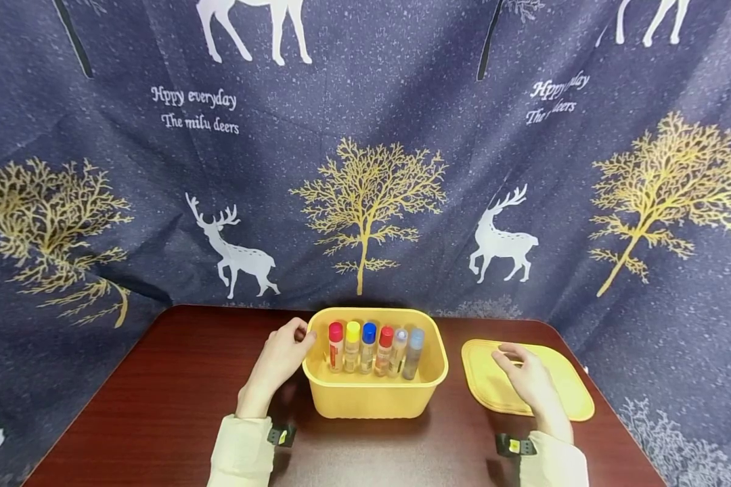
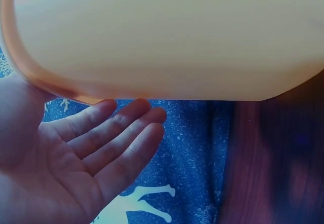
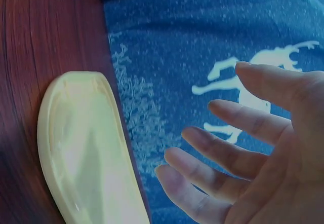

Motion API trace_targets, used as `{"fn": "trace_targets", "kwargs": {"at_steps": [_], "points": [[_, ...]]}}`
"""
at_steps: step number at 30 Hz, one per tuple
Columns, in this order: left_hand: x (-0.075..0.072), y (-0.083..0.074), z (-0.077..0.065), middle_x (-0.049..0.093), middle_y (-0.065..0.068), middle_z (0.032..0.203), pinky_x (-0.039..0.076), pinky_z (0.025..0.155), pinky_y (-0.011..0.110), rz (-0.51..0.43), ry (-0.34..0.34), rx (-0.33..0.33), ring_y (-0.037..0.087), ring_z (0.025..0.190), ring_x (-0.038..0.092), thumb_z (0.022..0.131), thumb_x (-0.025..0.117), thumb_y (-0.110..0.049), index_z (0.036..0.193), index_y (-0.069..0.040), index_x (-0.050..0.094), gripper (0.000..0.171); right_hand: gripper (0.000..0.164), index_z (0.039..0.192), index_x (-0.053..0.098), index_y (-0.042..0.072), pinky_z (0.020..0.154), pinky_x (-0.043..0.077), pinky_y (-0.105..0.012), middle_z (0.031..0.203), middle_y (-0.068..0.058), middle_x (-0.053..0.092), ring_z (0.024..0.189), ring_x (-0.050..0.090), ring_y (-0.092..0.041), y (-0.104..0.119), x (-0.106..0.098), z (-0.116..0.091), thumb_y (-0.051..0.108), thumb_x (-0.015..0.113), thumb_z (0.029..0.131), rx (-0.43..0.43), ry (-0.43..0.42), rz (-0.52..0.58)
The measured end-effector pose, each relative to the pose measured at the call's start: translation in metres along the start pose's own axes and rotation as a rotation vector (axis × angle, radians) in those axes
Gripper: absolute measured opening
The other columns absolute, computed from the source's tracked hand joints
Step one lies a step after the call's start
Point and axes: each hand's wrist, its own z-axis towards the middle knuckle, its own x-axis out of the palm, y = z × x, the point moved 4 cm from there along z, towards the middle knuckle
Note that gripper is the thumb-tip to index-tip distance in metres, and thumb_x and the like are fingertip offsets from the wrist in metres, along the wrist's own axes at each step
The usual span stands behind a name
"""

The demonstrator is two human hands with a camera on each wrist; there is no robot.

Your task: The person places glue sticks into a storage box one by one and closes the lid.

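A yellow plastic box (image 1: 374,400) stands on the table, its top uncovered. Inside it, several slim clear tubes stand in a row, with a pink-red cap (image 1: 336,331), a yellow cap (image 1: 353,332), a blue cap (image 1: 369,333), a red cap (image 1: 386,336) and pale bluish ones at the right. My left hand (image 1: 283,355) holds the box's left rim, thumb over the edge and fingers (image 2: 129,155) along the outer wall; the thumb tip is hidden in the left wrist view. Above the yellow lid (image 1: 484,389), my right hand (image 1: 533,382) hovers with loosely bent, spread fingers, holding nothing.
The dark red-brown wooden table (image 1: 176,392) ends at a blue cloth backdrop (image 1: 365,81) printed with deer and trees. The lid lies flat near the table's right edge. Each wrist wears a black strap (image 1: 282,435).
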Motion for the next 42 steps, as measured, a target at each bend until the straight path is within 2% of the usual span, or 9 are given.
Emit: {"fn": "trace_targets", "kwargs": {"at_steps": [5, 14, 19, 22, 25, 33, 37, 42], "points": [[0.001, 0.001, 0.001, 0.063, 0.001, 0.081, 0.048, 0.070, 0.035, 0.002, 0.001, -0.002, 0.017, 0.074, 0.058, 0.092, 0.063, -0.021, 0.093, -0.010, 0.063, 0.011, 0.050, 0.126, 0.058, -0.003, 0.081, 0.049, -0.049, 0.121, -0.030, 0.059, 0.105, 0.060, -0.043, -0.016, -0.008, 0.000, 0.038, 0.056, 0.099, 0.021, -0.016, -0.024], [0.002, 0.001, 0.001, 0.064, 0.002, 0.081, 0.049, 0.070, 0.036, -0.001, -0.005, -0.005, 0.018, 0.073, 0.059, 0.092, 0.064, -0.021, 0.093, -0.010, 0.063, 0.011, 0.056, 0.134, 0.050, -0.006, 0.093, 0.042, -0.055, 0.131, -0.035, 0.049, 0.116, 0.052, -0.049, -0.042, -0.025, -0.008, 0.040, 0.051, 0.101, 0.107, 0.011, -0.026], [0.002, 0.001, 0.001, 0.064, 0.002, 0.081, 0.049, 0.071, 0.036, 0.000, 0.001, -0.003, 0.018, 0.073, 0.059, 0.092, 0.063, -0.021, 0.093, -0.010, 0.063, 0.011, 0.062, 0.138, 0.046, -0.003, 0.097, 0.034, -0.062, 0.141, -0.035, 0.039, 0.124, 0.039, -0.054, -0.060, -0.034, -0.012, 0.047, 0.049, 0.100, 0.184, 0.015, -0.082], [0.002, 0.001, 0.001, 0.064, 0.002, 0.081, 0.049, 0.071, 0.035, 0.001, 0.001, -0.005, 0.017, 0.073, 0.059, 0.092, 0.064, -0.021, 0.093, -0.010, 0.063, 0.011, 0.065, 0.138, 0.046, 0.000, 0.097, 0.032, -0.065, 0.142, -0.036, 0.036, 0.124, 0.037, -0.057, -0.071, -0.037, -0.013, 0.051, 0.048, 0.099, 0.231, -0.007, -0.117], [0.002, 0.001, 0.001, 0.064, 0.002, 0.081, 0.050, 0.070, 0.035, 0.002, -0.003, -0.003, 0.017, 0.072, 0.059, 0.092, 0.064, -0.021, 0.093, -0.010, 0.063, 0.011, 0.062, 0.136, 0.046, -0.002, 0.098, 0.031, -0.064, 0.140, -0.038, 0.036, 0.123, 0.037, -0.058, -0.080, -0.039, -0.014, 0.047, 0.051, 0.098, 0.254, -0.051, -0.108], [0.000, -0.002, -0.001, 0.064, 0.001, 0.080, 0.050, 0.069, 0.035, -0.003, 0.000, -0.010, 0.016, 0.072, 0.059, 0.093, 0.063, -0.021, 0.092, -0.010, 0.062, 0.011, 0.059, 0.134, 0.045, -0.006, 0.102, 0.020, -0.065, 0.140, -0.040, 0.034, 0.122, 0.031, -0.062, -0.098, -0.046, -0.014, 0.038, 0.057, 0.096, 0.291, -0.174, -0.077], [0.001, -0.002, -0.001, 0.064, 0.001, 0.080, 0.050, 0.069, 0.035, 0.000, -0.001, -0.006, 0.016, 0.072, 0.059, 0.093, 0.063, -0.021, 0.092, -0.010, 0.062, 0.011, 0.061, 0.134, 0.043, -0.008, 0.101, 0.020, -0.065, 0.138, -0.041, 0.036, 0.119, 0.033, -0.063, -0.105, -0.050, -0.012, 0.038, 0.057, 0.096, 0.301, -0.181, -0.089], [0.001, -0.002, -0.002, 0.063, 0.001, 0.080, 0.050, 0.068, 0.034, -0.004, 0.003, -0.006, 0.016, 0.071, 0.058, 0.093, 0.063, -0.020, 0.093, -0.010, 0.062, 0.010, 0.067, 0.136, 0.038, -0.009, 0.101, 0.019, -0.065, 0.137, -0.042, 0.034, 0.119, 0.033, -0.061, -0.116, -0.054, -0.006, 0.042, 0.055, 0.096, 0.326, -0.138, -0.106]]}}
